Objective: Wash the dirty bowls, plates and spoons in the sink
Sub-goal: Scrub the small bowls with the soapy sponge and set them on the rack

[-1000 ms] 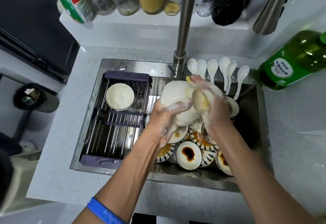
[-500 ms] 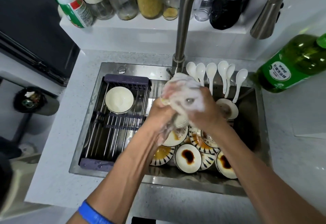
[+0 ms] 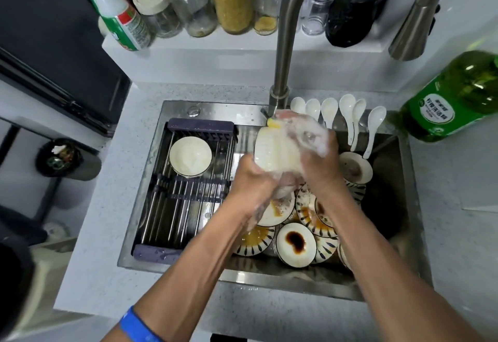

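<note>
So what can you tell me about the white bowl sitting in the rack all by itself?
The white bowl is small, round and glossy, like ceramic, with a thin dark line around its rim. It stands upright, open side up, with nothing visible inside and no food stains. It rests on the metal bars near the back of the drying rack that spans the left part of the sink. Only the rack touches it; neither hand is near it.

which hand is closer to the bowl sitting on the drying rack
Left. The left hand grips the soapy bowl just right of the rack bowl; the right hand is farther right.
</note>
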### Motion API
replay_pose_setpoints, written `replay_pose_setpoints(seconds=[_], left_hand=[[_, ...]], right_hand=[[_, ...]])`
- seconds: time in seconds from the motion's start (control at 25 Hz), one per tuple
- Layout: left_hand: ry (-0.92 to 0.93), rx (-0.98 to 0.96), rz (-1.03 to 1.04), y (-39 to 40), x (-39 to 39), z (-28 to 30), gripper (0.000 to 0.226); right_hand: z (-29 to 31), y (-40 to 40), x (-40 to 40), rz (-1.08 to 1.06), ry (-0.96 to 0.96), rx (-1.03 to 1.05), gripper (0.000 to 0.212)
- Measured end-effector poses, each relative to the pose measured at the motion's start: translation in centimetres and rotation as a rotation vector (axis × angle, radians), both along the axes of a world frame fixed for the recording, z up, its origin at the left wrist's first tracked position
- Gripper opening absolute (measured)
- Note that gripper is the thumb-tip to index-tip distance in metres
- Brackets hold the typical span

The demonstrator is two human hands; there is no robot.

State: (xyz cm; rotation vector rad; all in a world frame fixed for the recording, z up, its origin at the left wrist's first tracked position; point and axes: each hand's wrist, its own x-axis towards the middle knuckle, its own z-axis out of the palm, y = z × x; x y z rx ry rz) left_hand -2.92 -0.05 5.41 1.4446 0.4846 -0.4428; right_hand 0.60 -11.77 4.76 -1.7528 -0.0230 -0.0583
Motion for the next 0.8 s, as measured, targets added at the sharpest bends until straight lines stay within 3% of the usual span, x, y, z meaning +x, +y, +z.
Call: replay_pose_setpoints(seconds=[0.08,0.16,0.2,0.28,0.36,0.4,0.44,0.52,0.64,0.8], left_hand=[[0.031,-0.014,-0.001,0.0,0.6,0.2,0.051],[0.074,-0.067,0.001,0.0,-0.1,0.9,0.082],[0.084,-0.082,-0.011,0.2,-0.2,0.7,0.088],[0.061,-0.087,-0.056,-0.1,0.0,0.9,0.06],[0.033,-0.053,-0.021,-1.4,0.4,1.9,0.037],[-0.055,0.018,-0.009,-2.0,0.2,1.8,0.03],[-0.15,0.115,-0.033,-2.7,-0.4,1.5,0.025],[-0.161,0.222,-0.063,-3.7,-1.7,1.1,0.023],[-0.023,0.067,0.035,-2.9,-1.3,1.4,0.026],[0.039,0.026,0.02,-2.5,0.0,3.1,0.032]], right_hand=[[-0.6,-0.1,0.7,0.15,-0.222,-0.181,0.022],[-0.9,-1.2,0.8,0.22,-0.261,-0.27,0.026],[-1.0,-1.9,0.9,0.203,-0.283,-0.298,0.027],[-0.8,-2.3,0.1,0.181,-0.321,-0.262,0.028],[-0.9,-2.3,-0.8,0.057,-0.057,0.058,0.024],[-0.6,-1.9,-0.7,-0.008,0.168,0.207,0.018],[-0.7,-1.7,-1.0,-0.036,0.409,0.504,0.014],[-0.4,-1.1,-0.7,-0.124,0.618,0.636,0.017],[1.2,-1.1,-0.8,-0.092,0.27,0.349,0.034],[2.1,-2.0,-0.6,-0.006,0.028,0.247,0.04]])
